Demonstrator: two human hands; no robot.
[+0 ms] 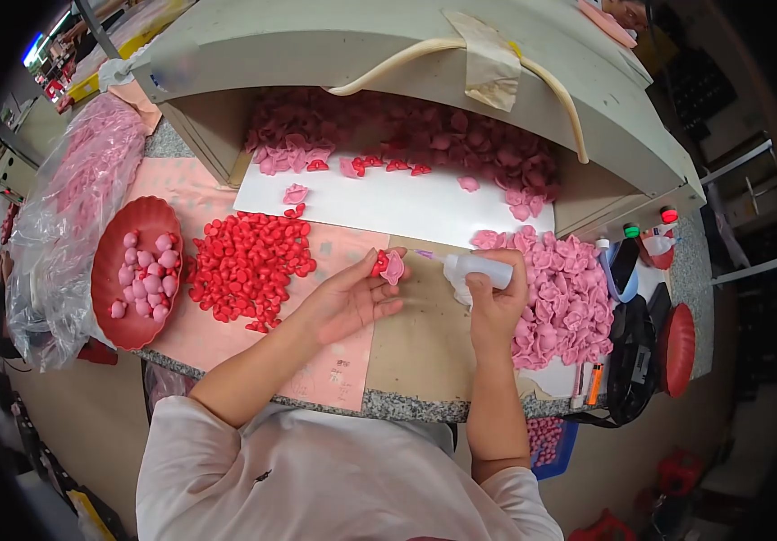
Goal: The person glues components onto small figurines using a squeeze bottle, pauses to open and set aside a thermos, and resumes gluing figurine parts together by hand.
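Observation:
My left hand (343, 305) pinches a small pink petal-shaped piece (393, 268) together with a red piece (379, 262) between thumb and fingertips. The other fingers are loosely spread below. My right hand (499, 311) is wrapped around a translucent squeeze bottle (488, 270), tilted on its side. Its thin purple nozzle (424, 254) points left, close to the pink piece; I cannot tell if they touch. Left of my left hand lies a heap of small red pieces (249, 261). To the right of my right hand is a pile of pink petal-shaped pieces (562, 302).
A red scalloped dish (109, 302) with round pink pieces stands at left, beside a clear plastic bag (55, 261). A grey hood-like box (388, 54) over a white sheet (361, 221) shelters more pink pieces. Markers (595, 384), a black bag (634, 361) and a red plate (680, 350) are at right.

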